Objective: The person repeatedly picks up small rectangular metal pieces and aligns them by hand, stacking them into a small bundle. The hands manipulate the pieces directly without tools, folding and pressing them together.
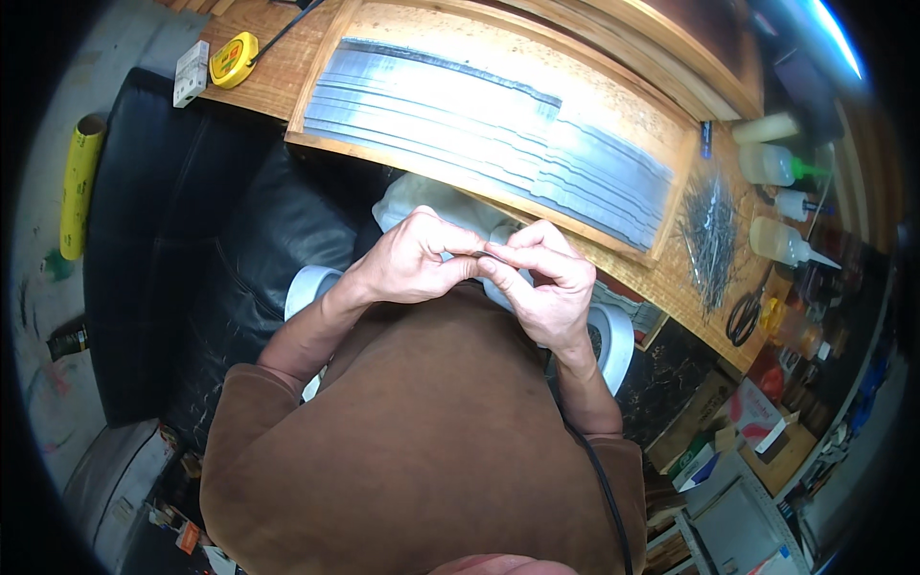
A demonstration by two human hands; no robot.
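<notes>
First: How are the hands posed?

Second: Both bare hands are raised in front of the brown-shirted torso [412, 431] and brought together at the fingertips. The left hand [412, 257] is reached by a forearm from 8 o'clock; its knuckles are turned up, and its thumb and index finger are pointed toward 3 o'clock. The right hand [548, 278] is reached by a forearm from 5 o'clock, its thumb and index finger being aimed toward 10 o'clock.

First: Is anything gripped?

Second: A small, thin, dark piece [482, 254] is pinched between the narrowed fingertips of both hands. Its full shape is hidden by the fingers, and its material cannot be told.

First: What is found around it?

Second: At 12 o'clock from the hands, a shallow rectangular wooden tray [383, 150] is filled with rows of thin grey strips [431, 105]. At 3 o'clock a loose heap of thin grey wire-like pieces [709, 240] is seen, with black-handled scissors [743, 321] placed just beyond, toward 4 o'clock. A yellow rounded tape measure [233, 59] is set at 10 o'clock.
</notes>
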